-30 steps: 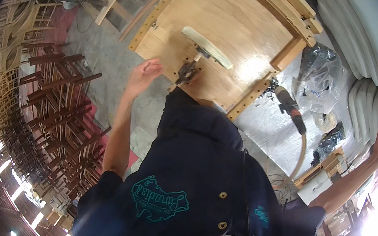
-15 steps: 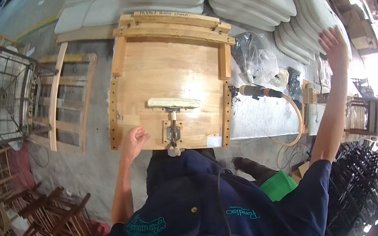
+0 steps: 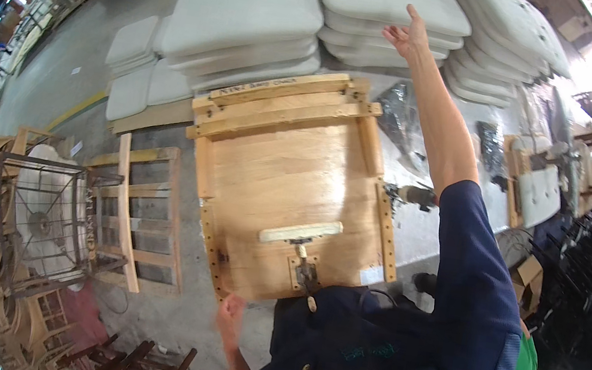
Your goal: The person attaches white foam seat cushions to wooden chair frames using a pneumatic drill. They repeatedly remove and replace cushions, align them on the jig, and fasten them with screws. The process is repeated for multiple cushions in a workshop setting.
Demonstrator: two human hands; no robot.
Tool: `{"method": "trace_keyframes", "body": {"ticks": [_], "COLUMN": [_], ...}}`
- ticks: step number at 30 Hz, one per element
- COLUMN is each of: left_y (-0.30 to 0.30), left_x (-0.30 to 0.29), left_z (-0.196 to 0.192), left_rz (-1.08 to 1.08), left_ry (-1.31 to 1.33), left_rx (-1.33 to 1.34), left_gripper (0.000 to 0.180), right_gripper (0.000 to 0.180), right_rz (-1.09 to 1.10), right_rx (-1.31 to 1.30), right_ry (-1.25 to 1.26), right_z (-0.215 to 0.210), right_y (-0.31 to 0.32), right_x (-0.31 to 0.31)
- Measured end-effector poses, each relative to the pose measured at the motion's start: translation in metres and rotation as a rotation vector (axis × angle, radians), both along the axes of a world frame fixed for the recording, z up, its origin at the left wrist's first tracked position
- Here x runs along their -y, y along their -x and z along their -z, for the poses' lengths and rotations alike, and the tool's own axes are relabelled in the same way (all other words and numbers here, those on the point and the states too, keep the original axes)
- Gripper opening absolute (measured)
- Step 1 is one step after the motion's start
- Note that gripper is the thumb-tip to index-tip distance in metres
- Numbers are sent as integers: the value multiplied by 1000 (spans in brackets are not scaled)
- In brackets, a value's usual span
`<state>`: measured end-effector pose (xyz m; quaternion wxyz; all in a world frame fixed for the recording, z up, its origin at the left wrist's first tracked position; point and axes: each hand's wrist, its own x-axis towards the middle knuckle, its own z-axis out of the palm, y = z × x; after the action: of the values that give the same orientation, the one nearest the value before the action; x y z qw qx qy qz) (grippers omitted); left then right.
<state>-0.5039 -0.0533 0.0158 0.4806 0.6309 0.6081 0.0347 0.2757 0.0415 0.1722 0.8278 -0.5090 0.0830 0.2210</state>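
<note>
My right hand (image 3: 409, 40) is stretched far forward, its fingers spread and nothing in them. It appears over the front of a stack of pale padded cushions (image 3: 393, 2); I cannot tell whether it touches them. My left hand (image 3: 230, 320) is beside the near left corner of a wooden jig board (image 3: 275, 174), its fingers blurred and seemingly curled. On the board, a metal toggle clamp (image 3: 306, 271) carries a pale padded bar (image 3: 301, 232). Wooden rails edge the board's far end and sides. A power tool (image 3: 415, 195) lies right of the board, partly behind my right arm.
More cushion stacks (image 3: 249, 8) stand beyond the board. At left are a wooden pallet frame (image 3: 127, 214) and a wire-frame stand (image 3: 42, 217). Brown chair frames (image 3: 135, 359) are at lower left. Black stacked frames (image 3: 585, 279) and a cardboard box (image 3: 527, 282) are at right.
My right hand has swung leftward from the right cushion stack to the middle one. The view has turned, and the board now appears tilted, lower and farther right. My left hand stays near its corner.
</note>
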Motion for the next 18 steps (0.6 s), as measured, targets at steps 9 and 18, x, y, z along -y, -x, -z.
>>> {"method": "trace_keyframes", "body": {"ticks": [9, 18], "left_y": [16, 8], "left_x": [50, 58], "left_z": [12, 5], "left_rz": [-343, -219], "left_ry": [122, -10], "left_rx": [79, 18], "left_gripper": [53, 46], "right_gripper": [87, 65], "right_rz": [191, 16], "right_rx": [-71, 65], "right_ry": [-115, -128], "right_z": [1, 21], "right_y": [-26, -90], "right_x": [-88, -100]}}
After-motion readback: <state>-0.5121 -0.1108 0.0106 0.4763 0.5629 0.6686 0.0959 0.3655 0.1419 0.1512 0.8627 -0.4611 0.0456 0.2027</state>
